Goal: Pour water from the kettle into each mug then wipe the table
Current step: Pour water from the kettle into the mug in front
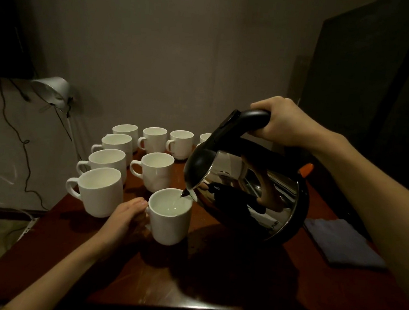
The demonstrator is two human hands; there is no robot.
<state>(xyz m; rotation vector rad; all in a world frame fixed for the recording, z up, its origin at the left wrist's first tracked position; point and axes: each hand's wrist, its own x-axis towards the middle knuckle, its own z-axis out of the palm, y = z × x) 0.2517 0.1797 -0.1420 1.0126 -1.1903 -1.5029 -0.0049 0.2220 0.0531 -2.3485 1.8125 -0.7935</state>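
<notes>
My right hand (280, 123) grips the black handle of a steel kettle (252, 192), which is tilted left with its spout over the rim of a white mug (169, 222). Water lies in that mug. My left hand (124, 215) holds the mug at its handle side, fingers curled around the handle. Several other white mugs stand behind it on the dark red table (211, 280), among them one at the near left (100, 192) and one in the middle (158, 173). A blue cloth (342, 243) lies folded on the table at the right.
A silver desk lamp (52, 89) and dangling cables hang off the table's left side, over a pale surface. A grey wall stands behind the mugs. A dark panel (369, 70) rises at the back right. The table's front edge is close to me.
</notes>
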